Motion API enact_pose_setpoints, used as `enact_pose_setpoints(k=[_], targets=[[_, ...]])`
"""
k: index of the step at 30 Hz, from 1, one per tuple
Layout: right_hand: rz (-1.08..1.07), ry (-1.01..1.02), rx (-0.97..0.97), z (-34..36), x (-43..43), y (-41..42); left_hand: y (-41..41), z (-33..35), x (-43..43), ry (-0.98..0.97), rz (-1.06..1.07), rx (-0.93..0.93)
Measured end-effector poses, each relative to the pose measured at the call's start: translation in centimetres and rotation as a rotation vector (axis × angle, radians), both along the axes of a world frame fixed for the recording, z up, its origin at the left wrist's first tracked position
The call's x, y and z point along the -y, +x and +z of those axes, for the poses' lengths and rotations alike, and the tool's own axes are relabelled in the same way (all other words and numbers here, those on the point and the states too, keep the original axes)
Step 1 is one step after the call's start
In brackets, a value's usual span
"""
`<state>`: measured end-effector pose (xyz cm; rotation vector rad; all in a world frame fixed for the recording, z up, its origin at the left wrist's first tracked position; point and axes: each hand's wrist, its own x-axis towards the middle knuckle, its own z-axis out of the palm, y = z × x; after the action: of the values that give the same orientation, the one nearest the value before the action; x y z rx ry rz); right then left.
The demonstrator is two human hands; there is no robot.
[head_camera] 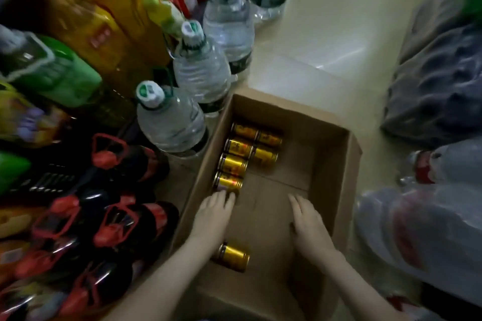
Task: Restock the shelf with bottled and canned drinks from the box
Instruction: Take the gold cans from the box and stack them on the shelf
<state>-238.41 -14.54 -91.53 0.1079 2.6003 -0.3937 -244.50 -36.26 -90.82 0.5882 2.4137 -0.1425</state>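
The box (335, 172) is standing open on the floor, just beside the water bottles (170, 118). Inside it, six gold cans (238, 148) are lying on their sides along the left wall, four in one row and two more touching them on the right. One more can (233, 257) is lying apart, near the left forearm.

The left hand (212, 214) is reaching into the box. Its fingers are nearly straight and close together, and the fingertips are touching the nearest can (229, 183) of the row; they are not closing round it. The right hand (309, 225) is hanging over the bare bottom of the box, fingers straight and together, holding nothing.

Dark bottles (122, 227) with red handles are standing to the left.
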Motion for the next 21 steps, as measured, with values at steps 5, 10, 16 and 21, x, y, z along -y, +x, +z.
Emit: enact_pose_setpoints(k=[5,10,16,21], targets=[[0.094,0.069,-0.119,-13.4,0.1,-8.0,-3.9,-13.7,-1.4,-0.211,-0.197,-0.111],[0.097,0.167,-0.168,-19.6,0.6,-13.9,-5.0,-18.9,-0.9,-0.280,-0.277,-0.168],[0.146,0.245,-0.216,-17.4,0.8,-12.8,-4.4,-15.9,-1.3,-0.219,-0.191,-0.155],[0.106,0.071,-0.146,-5.6,0.9,-7.3,-2.4,-3.7,-1.6,0.003,0.186,-0.052]])
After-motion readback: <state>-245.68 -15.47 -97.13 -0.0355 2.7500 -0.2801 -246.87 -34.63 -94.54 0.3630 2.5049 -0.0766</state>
